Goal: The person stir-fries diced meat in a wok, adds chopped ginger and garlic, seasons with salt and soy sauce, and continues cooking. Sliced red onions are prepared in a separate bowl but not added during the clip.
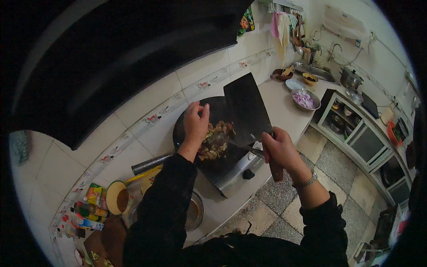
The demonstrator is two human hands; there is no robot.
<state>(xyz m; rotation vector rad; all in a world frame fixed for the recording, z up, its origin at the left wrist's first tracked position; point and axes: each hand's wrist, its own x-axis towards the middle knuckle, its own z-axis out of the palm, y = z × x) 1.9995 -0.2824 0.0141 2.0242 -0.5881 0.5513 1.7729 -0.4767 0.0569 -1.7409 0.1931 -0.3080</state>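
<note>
A dark wok [213, 103] stands on a gas stove [233, 177], with chopped, browned food [215, 147] in it. My left hand [197, 121] is above the wok's left side, fingers bent and bunched; whether it pinches something small cannot be told. My right hand [280, 145], with a metal watch on the wrist, grips the wooden handle [275, 170] of a spatula, whose metal shaft [250, 148] reaches over the near rim to the food. The spatula's blade is hard to make out. Behind the right hand rises a dark upright panel [248, 100].
A black range hood [133, 56] hangs above on the left. To the lower left are an enamel bowl [117, 197], bottles [90, 210] and a cutting board [106, 240]. Purple chopped pieces fill a metal bowl [315, 107] near the sink [320, 72].
</note>
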